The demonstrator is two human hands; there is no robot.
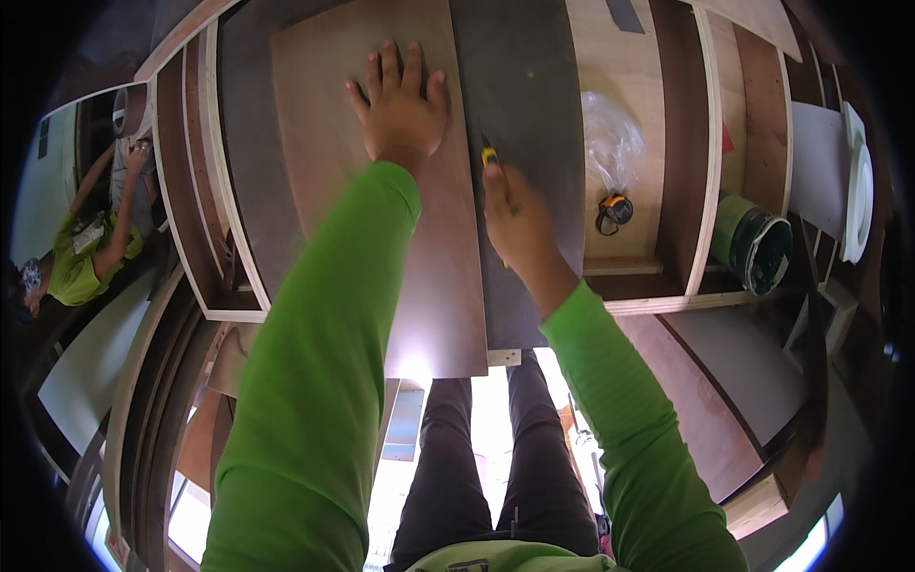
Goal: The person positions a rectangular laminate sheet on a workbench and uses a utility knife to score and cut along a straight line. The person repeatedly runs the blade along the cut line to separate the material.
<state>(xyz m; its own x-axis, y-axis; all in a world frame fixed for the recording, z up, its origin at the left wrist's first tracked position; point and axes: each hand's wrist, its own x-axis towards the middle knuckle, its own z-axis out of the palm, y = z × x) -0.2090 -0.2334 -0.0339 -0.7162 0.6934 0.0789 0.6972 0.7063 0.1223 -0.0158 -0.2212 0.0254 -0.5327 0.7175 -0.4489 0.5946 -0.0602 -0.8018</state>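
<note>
My left hand [400,116] lies flat with its fingers spread on a brown sheet [443,276], pressing near its right edge. The sheet rests on a darker, grey-brown board [529,91]. Just right of the sheet's long edge, my right hand [519,221] is wrapped round a yellow and black utility knife [490,155]. The knife's tip points away from me, over the dark board and close to the sheet's edge. Whether the tip touches either surface, I cannot tell.
A tape measure [617,210] and a crumpled clear plastic bag [612,138] lie in a wooden frame compartment to the right. Farther right, a stained bucket [760,243] lies tipped on its side. Another person in a yellow-green shirt [86,272] is at the far left.
</note>
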